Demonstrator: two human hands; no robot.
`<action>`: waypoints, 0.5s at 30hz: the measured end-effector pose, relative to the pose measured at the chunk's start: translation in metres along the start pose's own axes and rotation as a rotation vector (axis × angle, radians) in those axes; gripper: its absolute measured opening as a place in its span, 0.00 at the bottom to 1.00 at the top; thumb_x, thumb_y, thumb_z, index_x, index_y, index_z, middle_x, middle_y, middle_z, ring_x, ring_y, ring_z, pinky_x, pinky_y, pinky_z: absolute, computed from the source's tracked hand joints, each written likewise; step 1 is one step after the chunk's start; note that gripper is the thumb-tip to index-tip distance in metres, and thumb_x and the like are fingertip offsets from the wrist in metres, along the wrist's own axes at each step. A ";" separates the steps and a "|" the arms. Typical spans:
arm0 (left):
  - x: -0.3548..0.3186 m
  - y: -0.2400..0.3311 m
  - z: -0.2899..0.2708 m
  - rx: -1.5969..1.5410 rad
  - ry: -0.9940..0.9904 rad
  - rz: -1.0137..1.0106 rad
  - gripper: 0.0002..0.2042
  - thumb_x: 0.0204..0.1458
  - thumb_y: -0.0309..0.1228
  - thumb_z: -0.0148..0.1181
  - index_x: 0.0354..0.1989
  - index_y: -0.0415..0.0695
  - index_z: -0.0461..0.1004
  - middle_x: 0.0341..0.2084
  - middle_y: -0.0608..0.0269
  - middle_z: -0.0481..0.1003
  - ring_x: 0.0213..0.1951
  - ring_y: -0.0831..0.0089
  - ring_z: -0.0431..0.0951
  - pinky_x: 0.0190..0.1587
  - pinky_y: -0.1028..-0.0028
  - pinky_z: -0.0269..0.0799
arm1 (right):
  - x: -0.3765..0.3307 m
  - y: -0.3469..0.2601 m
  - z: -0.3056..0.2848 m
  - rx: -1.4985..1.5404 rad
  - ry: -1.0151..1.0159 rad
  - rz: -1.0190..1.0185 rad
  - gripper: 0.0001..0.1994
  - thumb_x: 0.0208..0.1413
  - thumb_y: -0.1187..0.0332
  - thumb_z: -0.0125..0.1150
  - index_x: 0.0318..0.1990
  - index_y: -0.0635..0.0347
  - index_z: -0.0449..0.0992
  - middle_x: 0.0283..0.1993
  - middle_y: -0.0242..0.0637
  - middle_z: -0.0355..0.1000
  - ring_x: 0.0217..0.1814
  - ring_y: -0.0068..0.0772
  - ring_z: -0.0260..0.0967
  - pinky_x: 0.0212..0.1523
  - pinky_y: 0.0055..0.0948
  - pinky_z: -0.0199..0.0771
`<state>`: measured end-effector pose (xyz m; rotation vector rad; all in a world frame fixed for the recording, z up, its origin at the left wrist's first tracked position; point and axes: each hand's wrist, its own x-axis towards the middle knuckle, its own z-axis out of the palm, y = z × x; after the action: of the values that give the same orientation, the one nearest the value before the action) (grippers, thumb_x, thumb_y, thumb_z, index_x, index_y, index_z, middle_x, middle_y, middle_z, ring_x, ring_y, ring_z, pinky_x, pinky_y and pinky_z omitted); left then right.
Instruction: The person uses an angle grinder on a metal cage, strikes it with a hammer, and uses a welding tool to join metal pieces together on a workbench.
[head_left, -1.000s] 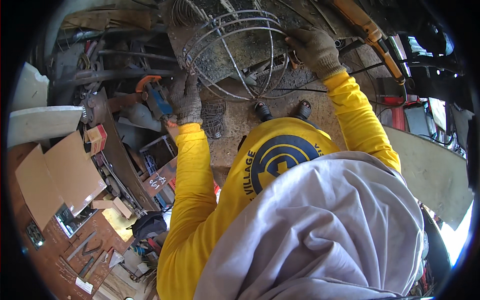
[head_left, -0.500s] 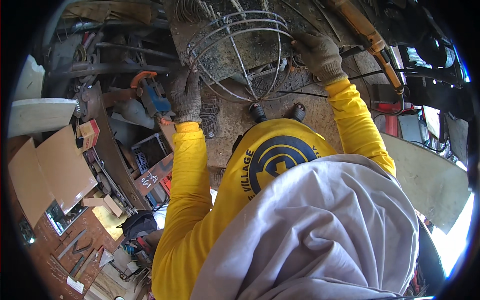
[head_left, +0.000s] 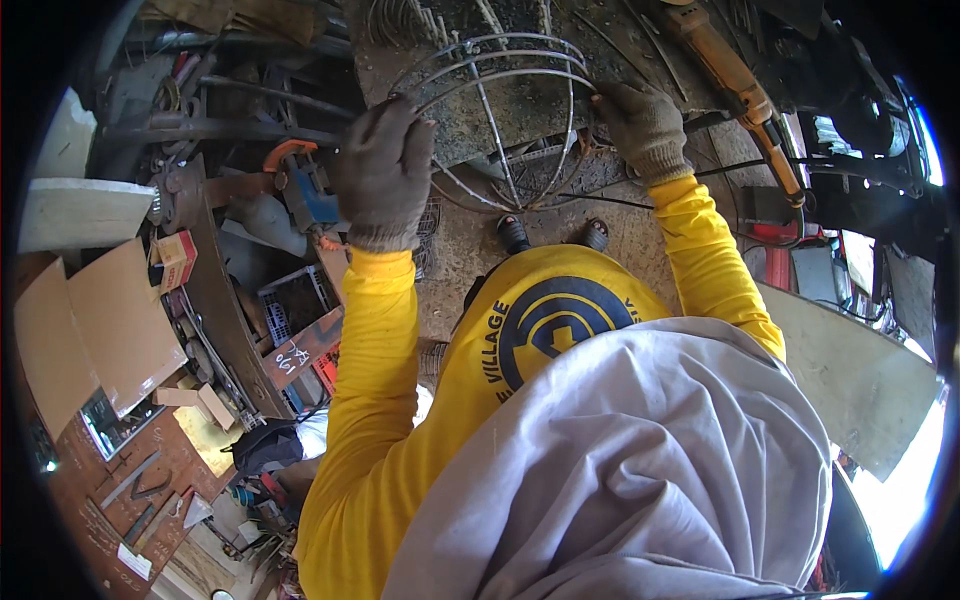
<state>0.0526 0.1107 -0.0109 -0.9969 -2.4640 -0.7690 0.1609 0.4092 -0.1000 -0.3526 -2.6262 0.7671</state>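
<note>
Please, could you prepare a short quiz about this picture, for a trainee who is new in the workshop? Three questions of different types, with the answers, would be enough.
1. True or false: the left hand wears no glove.

2. Which thing are the fingers of the right hand at?
A) the cardboard box
B) the round wire frame
C) the sandals

3. Fill in: in the picture, the orange power tool is to the ____ of the round wire frame.

Key:
1. False; it is gloved.
2. B
3. right
</note>
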 end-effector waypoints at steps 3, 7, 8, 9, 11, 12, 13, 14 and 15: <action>0.005 -0.003 0.008 0.114 -0.003 0.055 0.12 0.54 0.34 0.68 0.46 0.45 0.81 0.38 0.54 0.82 0.40 0.56 0.83 0.43 0.65 0.79 | 0.003 -0.001 -0.001 0.006 -0.009 -0.006 0.14 0.59 0.56 0.63 0.49 0.47 0.84 0.37 0.39 0.79 0.42 0.47 0.79 0.43 0.42 0.77; 0.002 -0.016 0.017 0.126 0.021 0.077 0.11 0.55 0.34 0.68 0.45 0.46 0.82 0.39 0.55 0.82 0.41 0.57 0.84 0.43 0.65 0.79 | 0.002 0.004 0.001 0.027 -0.014 -0.016 0.14 0.59 0.57 0.63 0.49 0.46 0.84 0.36 0.38 0.79 0.41 0.46 0.79 0.42 0.41 0.77; 0.001 -0.018 0.019 0.112 0.027 0.075 0.11 0.55 0.35 0.68 0.45 0.48 0.83 0.38 0.54 0.82 0.40 0.56 0.83 0.43 0.64 0.78 | 0.002 0.003 0.001 0.036 -0.015 -0.013 0.14 0.60 0.57 0.63 0.49 0.46 0.84 0.36 0.38 0.79 0.41 0.46 0.79 0.42 0.41 0.77; 0.001 -0.019 0.020 0.098 0.033 0.072 0.11 0.55 0.35 0.67 0.45 0.49 0.83 0.38 0.54 0.82 0.39 0.55 0.83 0.42 0.62 0.78 | 0.001 0.002 0.000 0.044 -0.016 -0.012 0.14 0.60 0.57 0.63 0.50 0.46 0.84 0.35 0.38 0.79 0.41 0.45 0.79 0.42 0.41 0.77; 0.002 -0.021 0.022 0.076 0.035 0.063 0.11 0.55 0.36 0.67 0.45 0.51 0.83 0.38 0.54 0.82 0.38 0.53 0.83 0.41 0.61 0.78 | 0.001 0.002 -0.001 0.042 -0.022 -0.012 0.14 0.60 0.57 0.63 0.50 0.46 0.84 0.35 0.38 0.79 0.40 0.45 0.79 0.41 0.40 0.77; 0.002 -0.022 0.023 0.067 0.029 0.057 0.11 0.54 0.36 0.67 0.45 0.51 0.83 0.37 0.54 0.82 0.38 0.53 0.83 0.40 0.61 0.78 | 0.001 0.002 -0.002 0.032 -0.027 -0.013 0.14 0.60 0.57 0.63 0.50 0.46 0.84 0.34 0.38 0.79 0.40 0.45 0.79 0.41 0.40 0.77; 0.002 -0.022 0.023 0.060 0.023 0.050 0.11 0.54 0.36 0.67 0.45 0.51 0.83 0.37 0.54 0.82 0.38 0.53 0.83 0.40 0.61 0.78 | 0.002 0.002 -0.002 0.023 -0.031 -0.015 0.14 0.60 0.57 0.63 0.50 0.46 0.84 0.34 0.39 0.79 0.40 0.45 0.79 0.41 0.40 0.77; 0.002 -0.021 0.022 0.073 0.000 0.032 0.11 0.55 0.36 0.67 0.45 0.49 0.83 0.38 0.55 0.82 0.39 0.54 0.83 0.43 0.62 0.78 | 0.001 0.002 -0.003 0.040 -0.033 -0.013 0.14 0.60 0.57 0.63 0.50 0.47 0.84 0.34 0.39 0.79 0.40 0.45 0.79 0.41 0.40 0.77; 0.003 -0.019 0.019 0.087 -0.024 0.014 0.11 0.56 0.36 0.66 0.44 0.47 0.83 0.39 0.55 0.83 0.41 0.55 0.83 0.45 0.62 0.78 | 0.001 0.001 -0.004 0.057 -0.035 -0.011 0.14 0.60 0.57 0.63 0.50 0.47 0.84 0.34 0.39 0.79 0.40 0.45 0.79 0.41 0.40 0.77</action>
<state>0.0345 0.1126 -0.0311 -0.9960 -2.4849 -0.6436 0.1619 0.4122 -0.0972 -0.3109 -2.6303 0.8495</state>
